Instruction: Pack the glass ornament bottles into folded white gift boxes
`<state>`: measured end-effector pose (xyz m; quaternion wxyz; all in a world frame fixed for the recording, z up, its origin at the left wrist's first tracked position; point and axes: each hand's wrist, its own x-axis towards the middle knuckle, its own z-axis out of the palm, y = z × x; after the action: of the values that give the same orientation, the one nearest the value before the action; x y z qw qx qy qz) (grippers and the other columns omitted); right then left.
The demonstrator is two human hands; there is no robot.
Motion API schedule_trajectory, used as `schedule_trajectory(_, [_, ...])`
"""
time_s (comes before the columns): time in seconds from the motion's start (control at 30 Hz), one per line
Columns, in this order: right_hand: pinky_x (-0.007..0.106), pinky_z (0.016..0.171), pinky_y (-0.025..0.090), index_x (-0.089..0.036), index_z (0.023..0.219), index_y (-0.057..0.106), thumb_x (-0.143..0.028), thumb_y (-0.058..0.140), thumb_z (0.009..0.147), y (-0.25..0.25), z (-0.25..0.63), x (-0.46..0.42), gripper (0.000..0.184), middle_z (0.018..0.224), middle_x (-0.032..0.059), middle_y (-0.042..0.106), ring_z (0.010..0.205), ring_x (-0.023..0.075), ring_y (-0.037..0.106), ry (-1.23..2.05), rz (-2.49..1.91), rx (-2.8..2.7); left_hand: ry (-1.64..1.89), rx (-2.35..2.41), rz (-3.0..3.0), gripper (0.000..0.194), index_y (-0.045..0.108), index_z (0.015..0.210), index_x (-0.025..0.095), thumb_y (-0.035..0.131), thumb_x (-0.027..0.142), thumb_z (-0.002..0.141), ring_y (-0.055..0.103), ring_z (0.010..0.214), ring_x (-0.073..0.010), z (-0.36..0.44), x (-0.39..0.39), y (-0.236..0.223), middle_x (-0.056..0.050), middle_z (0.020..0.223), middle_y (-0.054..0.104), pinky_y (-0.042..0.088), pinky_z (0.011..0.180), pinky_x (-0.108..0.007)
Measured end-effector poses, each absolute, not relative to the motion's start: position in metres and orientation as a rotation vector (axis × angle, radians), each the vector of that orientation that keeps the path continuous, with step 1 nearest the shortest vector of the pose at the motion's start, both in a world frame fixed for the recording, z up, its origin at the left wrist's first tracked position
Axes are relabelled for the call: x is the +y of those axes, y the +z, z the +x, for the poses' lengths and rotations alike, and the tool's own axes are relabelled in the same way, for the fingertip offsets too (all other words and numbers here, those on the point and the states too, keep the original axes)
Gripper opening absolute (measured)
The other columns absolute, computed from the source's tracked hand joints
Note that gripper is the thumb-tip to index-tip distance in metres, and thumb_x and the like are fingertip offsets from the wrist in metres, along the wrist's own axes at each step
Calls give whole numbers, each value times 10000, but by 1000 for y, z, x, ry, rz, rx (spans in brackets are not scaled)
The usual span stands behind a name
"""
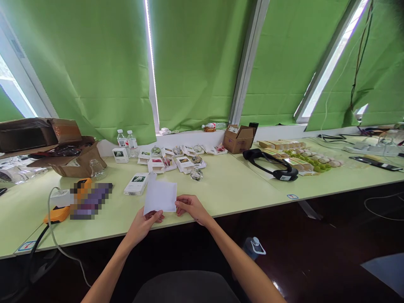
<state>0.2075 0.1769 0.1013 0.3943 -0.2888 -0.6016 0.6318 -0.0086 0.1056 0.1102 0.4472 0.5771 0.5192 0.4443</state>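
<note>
A white piece of folded card or paper [161, 195] is held up over the table's front edge, its plain side toward me. My left hand [148, 219] pinches its lower left edge, and my right hand [189, 208] grips its right edge between thumb and fingers. Just behind it on the left lies a small white printed box [136, 184]. Farther back are several opened white cards [156, 164] with clear round ornaments, among them a glass-like one [196, 174] lying bare on the tabletop.
Another white box [120, 155] stands by two plastic bottles [132, 143]. To the left are a brown carton [75, 162], cables and a purple pixelated object [91, 202]. Rightward sit a small cardboard box [239, 139], a black headset [271, 164] and egg-tray-like packs [315, 160].
</note>
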Motion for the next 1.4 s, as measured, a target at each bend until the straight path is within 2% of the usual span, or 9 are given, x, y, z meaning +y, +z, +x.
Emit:
schedule_trajectory(0.13, [325, 671, 517, -120, 924, 673, -482, 731, 723, 102, 208, 175, 418, 717, 36, 657, 622, 151, 621, 1606, -723, -1516, 1090, 1243, 1448, 368, 613, 1021, 148, 657, 433, 793, 647, 848, -228, -9, 104, 111, -67, 880, 687, 522, 784, -348])
schedule_trajectory(0.33, [320, 671, 515, -127, 926, 671, -479, 731, 722, 105, 208, 173, 411, 693, 25, 650, 619, 150, 616, 1614, -734, -1505, 1091, 1115, 1544, 587, 499, 1284, 190, 694, 395, 770, 609, 836, -198, -9, 105, 113, -70, 992, 650, 497, 737, -312])
schedule_trajectory(0.4, [320, 671, 515, -128, 924, 671, -473, 728, 728, 106, 208, 173, 401, 692, 22, 647, 619, 150, 615, 1614, -730, -1505, 1105, 1069, 1544, 652, 459, 1330, 191, 685, 438, 770, 606, 862, -209, -11, 107, 110, -82, 1014, 640, 502, 759, -330])
schedule_trajectory(0.57, [319, 661, 519, -122, 927, 674, -468, 721, 739, 105, 208, 174, 397, 698, 25, 646, 614, 149, 615, 1609, -724, -1511, 1110, 1017, 1516, 816, 437, 1368, 160, 548, 687, 755, 618, 891, -257, -18, 110, 101, -120, 978, 652, 511, 817, -403])
schedule_trajectory(0.77, [326, 679, 522, -122, 951, 673, -492, 726, 722, 102, 208, 176, 438, 702, 25, 646, 626, 153, 618, 1607, -740, -1514, 1135, 913, 1546, 990, 282, 1471, 222, 508, 780, 684, 612, 915, -259, -21, 111, 99, -142, 1156, 606, 525, 820, -421])
schedule_trajectory(0.87, [327, 681, 522, -123, 937, 671, -496, 730, 716, 103, 208, 175, 438, 705, 27, 650, 626, 152, 618, 1607, -744, -1521, 1161, 926, 1531, 913, 301, 1465, 199, 406, 768, 759, 617, 908, -249, -19, 111, 99, -146, 1125, 617, 536, 808, -420])
schedule_trajectory(1.0, [326, 677, 524, -128, 910, 667, -505, 733, 707, 105, 208, 174, 433, 707, 30, 651, 628, 155, 619, 1607, -743, -1518, 1179, 1031, 1457, 763, 377, 1421, 145, 364, 667, 865, 638, 849, -222, -16, 112, 100, -119, 959, 657, 544, 799, -408])
schedule_trajectory(1.17, [332, 677, 526, -126, 935, 670, -534, 733, 694, 104, 207, 175, 478, 697, 29, 648, 624, 159, 620, 1596, -767, -1522, 1178, 1164, 1367, 699, 371, 1424, 128, 425, 578, 892, 662, 784, -207, -9, 111, 107, -64, 792, 670, 555, 786, -403])
schedule_trajectory(1.4, [335, 680, 525, -129, 946, 682, -516, 722, 715, 104, 207, 175, 453, 699, 28, 644, 622, 157, 615, 1584, -746, -1539, 1178, 1184, 1383, 674, 352, 1432, 153, 507, 504, 879, 662, 778, -192, -6, 110, 108, -43, 830, 665, 569, 766, -393])
